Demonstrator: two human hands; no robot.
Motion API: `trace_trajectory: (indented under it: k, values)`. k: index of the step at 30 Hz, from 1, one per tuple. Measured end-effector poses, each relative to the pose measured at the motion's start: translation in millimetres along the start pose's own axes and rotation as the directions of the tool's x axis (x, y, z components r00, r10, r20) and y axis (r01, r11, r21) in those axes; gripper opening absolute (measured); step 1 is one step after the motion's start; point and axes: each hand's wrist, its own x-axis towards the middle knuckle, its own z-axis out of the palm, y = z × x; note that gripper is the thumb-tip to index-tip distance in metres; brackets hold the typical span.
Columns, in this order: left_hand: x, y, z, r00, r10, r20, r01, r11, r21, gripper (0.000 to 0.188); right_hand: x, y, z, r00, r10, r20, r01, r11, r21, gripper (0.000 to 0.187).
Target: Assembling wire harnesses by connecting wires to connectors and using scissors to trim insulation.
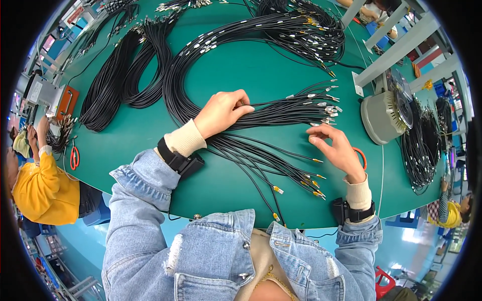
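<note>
A thick bundle of black cables (170,80) curves round on the green table, its white-tagged ends (329,111) fanned out to the right. My left hand (224,114) lies over the lower run of this bundle, thumb and forefinger pinched on some black cables. Beside the white-tagged ends, my right hand (337,151) has its thumb and forefinger apart, and no cable shows between them. Nearer to me spreads a smaller group of black cables (266,163) with yellow-tagged tips. An orange tool handle (361,157) is partly hidden behind my right hand.
More black cable bundles (113,83) lie at the far left. A grey rounded machine (379,118) stands at the right, beneath white metal posts (396,46). Red-handled scissors (75,157) rest near the left edge, close to a person in a yellow top (45,188).
</note>
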Motion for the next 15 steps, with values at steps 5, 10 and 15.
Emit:
trace_trajectory:
  k: [5, 10, 15]
  values:
    - [1, -2, 3, 0.912, 0.361, -0.195, -0.272, 0.888, 0.37, 0.013, 1, -2, 4, 1.0, -0.019, -0.022, 0.019, 1.0, 0.002, 0.02]
    - [5, 11, 2, 0.861, 0.399, -0.315, -0.243, 0.868, 0.433, 0.01, 3, 3, 2, 0.996, -0.03, -0.086, 0.031, 1.0, 0.002, 0.018]
    - [10, 9, -11, 0.933, 0.097, -0.347, -0.079, 0.995, 0.065, 0.011, 32, -12, 1, 0.991, -0.125, -0.035, 0.119, 0.982, -0.149, 0.015]
